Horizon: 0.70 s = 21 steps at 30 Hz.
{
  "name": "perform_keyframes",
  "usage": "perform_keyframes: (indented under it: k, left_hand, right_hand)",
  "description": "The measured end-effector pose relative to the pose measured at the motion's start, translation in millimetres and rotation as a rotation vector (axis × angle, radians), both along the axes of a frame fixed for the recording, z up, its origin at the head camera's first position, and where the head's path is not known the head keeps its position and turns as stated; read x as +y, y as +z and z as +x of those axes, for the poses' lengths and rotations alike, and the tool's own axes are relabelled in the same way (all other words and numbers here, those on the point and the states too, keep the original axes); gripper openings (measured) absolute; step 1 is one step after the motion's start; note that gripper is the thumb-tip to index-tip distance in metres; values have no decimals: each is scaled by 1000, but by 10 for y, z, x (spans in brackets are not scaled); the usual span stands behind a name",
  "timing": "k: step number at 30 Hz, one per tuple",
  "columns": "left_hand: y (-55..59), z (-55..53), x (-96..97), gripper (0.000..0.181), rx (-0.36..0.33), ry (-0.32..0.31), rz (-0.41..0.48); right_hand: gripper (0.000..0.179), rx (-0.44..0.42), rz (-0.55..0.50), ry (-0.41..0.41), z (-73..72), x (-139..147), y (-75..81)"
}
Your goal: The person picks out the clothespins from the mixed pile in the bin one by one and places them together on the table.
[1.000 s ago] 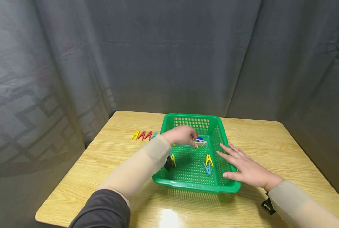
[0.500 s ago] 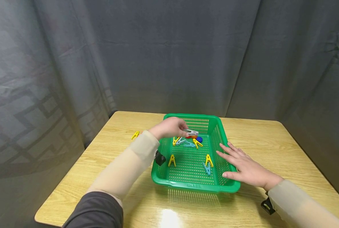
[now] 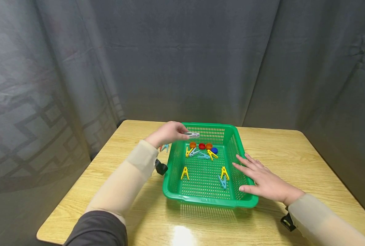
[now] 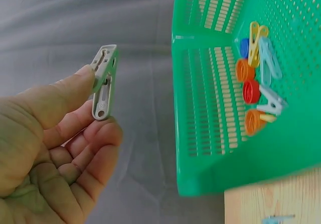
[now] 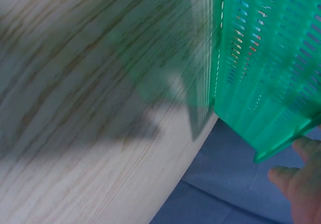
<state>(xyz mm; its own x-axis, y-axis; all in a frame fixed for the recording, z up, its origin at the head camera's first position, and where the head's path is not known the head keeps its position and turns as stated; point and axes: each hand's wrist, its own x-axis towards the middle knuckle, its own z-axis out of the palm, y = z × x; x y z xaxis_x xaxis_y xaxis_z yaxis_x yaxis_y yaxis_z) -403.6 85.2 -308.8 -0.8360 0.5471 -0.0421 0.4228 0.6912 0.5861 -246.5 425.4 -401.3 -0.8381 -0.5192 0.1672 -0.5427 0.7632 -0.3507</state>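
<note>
Above the far left rim of the green basket, my left hand pinches a grey-white clothespin between thumb and fingers. In the left wrist view its whole length shows, apart from the basket wall. My right hand lies spread along the basket's right rim, fingers straight and reaching over the edge. Inside the basket lie several clothespins, including a yellow clothespin at the left and a light-blue clothespin at the right. Round caps sit toward the back: a red cap, two orange ones and a blue cap.
The basket stands on a wooden table. Left of it, a blue clothespin lies on the tabletop beside a bit of red; my left hand and forearm cover the other clothespins there. Grey curtains hang behind and at both sides.
My left hand has carried the grey-white clothespin left and toward the back, from over the basket's middle to its left rim. The caps have come into sight. My right hand stays in place.
</note>
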Motion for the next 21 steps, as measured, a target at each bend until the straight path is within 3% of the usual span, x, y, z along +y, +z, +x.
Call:
perform_keyframes:
  k: [10, 21]
  left_hand:
    - [-66, -95, -404, 23, -28, 151, 75]
    - [-249, -200, -827, 26, -63, 293, 100]
  right_hand:
    - [71, 2, 10, -4, -1, -4, 4]
    - [71, -3, 8, -5, -5, 17, -6]
